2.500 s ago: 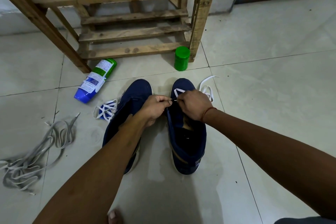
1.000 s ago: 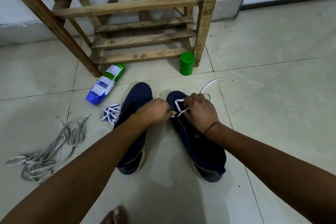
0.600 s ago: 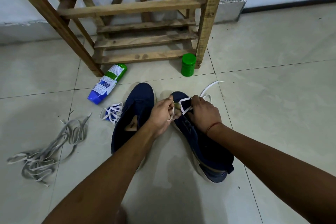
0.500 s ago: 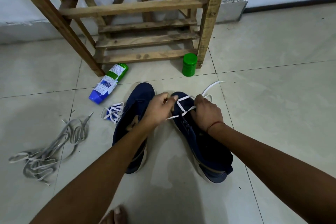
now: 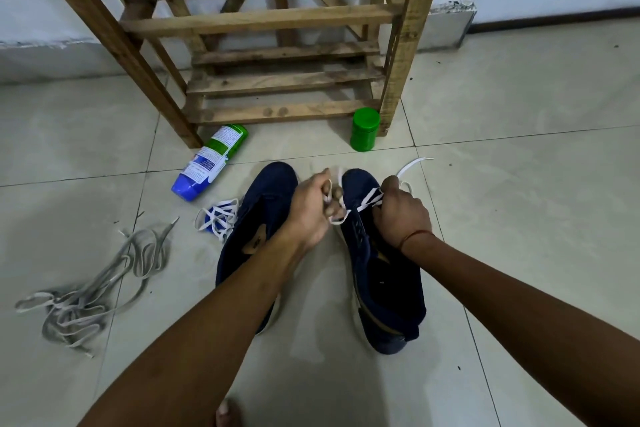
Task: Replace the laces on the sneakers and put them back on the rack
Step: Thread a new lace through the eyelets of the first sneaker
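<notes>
While both navy sneakers sit toes-away on the tiled floor [image 5: 519, 201] in front of the wooden rack [image 5: 277, 21], both hands work at the toe end of the right-side sneaker [image 5: 384, 288]. The left hand [image 5: 311, 208] has its fingers curled around a strand of the white lace [image 5: 370, 199], held just off that sneaker's inner edge. The right hand [image 5: 401, 215] is closed on the same lace over the front eyelets, and a red thread [image 5: 414, 237] circles its wrist. The lace crosses the lowest eyelets; one free end trails on the floor past the toe. The left-side sneaker [image 5: 256, 218] lies unlaced, close beside the other and partly under the left forearm. A second white lace bundle [image 5: 218, 218] lies touching its outer side. A heap of grey laces [image 5: 97, 288] lies well apart at far left. A blue-and-green bottle [image 5: 211, 159] lies on its side near the rack's front left leg. A green jar [image 5: 364, 130] stands upright just beside the front right leg. A toe [image 5: 227, 412] shows at the bottom edge.
</notes>
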